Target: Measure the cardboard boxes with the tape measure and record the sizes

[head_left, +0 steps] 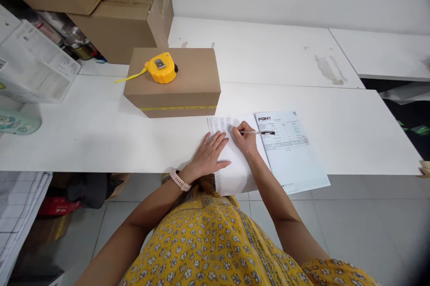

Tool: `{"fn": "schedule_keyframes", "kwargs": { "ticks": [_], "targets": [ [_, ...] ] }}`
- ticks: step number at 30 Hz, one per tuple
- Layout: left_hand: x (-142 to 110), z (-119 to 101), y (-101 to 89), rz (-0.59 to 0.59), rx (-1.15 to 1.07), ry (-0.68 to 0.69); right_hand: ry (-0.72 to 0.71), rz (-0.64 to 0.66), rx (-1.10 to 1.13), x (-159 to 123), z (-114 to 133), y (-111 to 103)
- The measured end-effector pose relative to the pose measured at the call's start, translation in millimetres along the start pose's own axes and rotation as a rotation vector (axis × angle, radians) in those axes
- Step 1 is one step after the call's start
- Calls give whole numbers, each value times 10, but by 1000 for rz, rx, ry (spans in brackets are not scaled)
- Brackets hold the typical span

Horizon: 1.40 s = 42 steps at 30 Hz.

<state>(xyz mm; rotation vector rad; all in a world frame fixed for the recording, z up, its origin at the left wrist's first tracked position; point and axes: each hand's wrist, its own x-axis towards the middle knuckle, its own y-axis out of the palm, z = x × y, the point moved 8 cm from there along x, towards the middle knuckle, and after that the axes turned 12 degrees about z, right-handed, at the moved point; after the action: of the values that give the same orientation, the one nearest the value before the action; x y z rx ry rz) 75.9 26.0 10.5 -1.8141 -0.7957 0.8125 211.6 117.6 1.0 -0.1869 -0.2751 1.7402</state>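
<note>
My right hand [246,139] is closed around a pen [264,132], its tip down on a white sheet of paper [239,167] with columns of small handwriting along its left and top. Flat on that sheet's left part lies my left hand [210,155], fingers spread, a pale pink band on the wrist. Right beside the paper is a printed form [282,136] headed PONY, with a red stamp. Beyond my hands stands a closed cardboard box [188,73]. On its top rests a yellow tape measure [161,68], a short length of tape pulled out to the left.
Cardboard boxes [117,26] are stacked at the back left. A white printed carton [43,62] and a light green container [20,121] stand at the left of the white table [101,143]. The table's front edge runs close to my body.
</note>
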Motion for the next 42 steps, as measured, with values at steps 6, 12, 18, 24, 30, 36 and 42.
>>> {"fn": "schedule_keyframes", "kwargs": {
  "ticks": [6,12,18,24,30,36,42],
  "targets": [
    [-2,1,12,-8,2,8,-8,8,6,6,-5,7],
    [-4,8,20,-4,-6,9,-14,-8,-5,0,16,0],
    [-14,5,6,-21,-6,16,15,-27,93,16,5,-85],
    [-18,7,-3,-14,-19,6,8,152,155,66,7,-29],
    [-11,14,12,-4,-21,2,4,92,-105,49,34,-26],
    [-3,15,8,-11,-21,5,-4,85,-135,58,39,-32],
    [0,18,28,-10,-17,9,0,89,-170,62,28,-33]
  ]
}}
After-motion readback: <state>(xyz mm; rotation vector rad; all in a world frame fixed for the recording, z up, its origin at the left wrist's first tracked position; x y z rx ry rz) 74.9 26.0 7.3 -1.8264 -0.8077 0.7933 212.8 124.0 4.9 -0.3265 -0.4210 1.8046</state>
